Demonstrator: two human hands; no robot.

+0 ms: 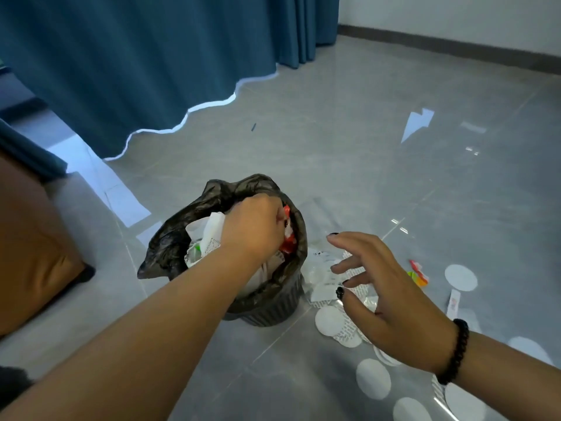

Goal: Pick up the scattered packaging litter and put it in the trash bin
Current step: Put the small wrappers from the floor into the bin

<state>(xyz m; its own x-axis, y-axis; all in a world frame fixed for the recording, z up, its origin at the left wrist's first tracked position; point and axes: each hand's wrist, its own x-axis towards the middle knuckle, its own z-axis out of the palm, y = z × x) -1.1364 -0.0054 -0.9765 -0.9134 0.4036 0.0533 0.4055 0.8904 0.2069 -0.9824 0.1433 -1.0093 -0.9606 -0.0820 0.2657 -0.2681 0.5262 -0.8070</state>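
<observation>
White paper discs lie on the grey floor nearest the camera, to the right of the bin. The right hand, with a black bead bracelet on its wrist, hovers beside the bin, its fingers spread and loosely bent, holding nothing. Under it, just right of the bin, sits a heap of white wrappers, and farther right a small red and yellow wrapper. The left hand is over the bin's mouth, fingers curled down onto a red wrapper among white litter inside the black bag. Beyond the bin hangs a blue curtain.
</observation>
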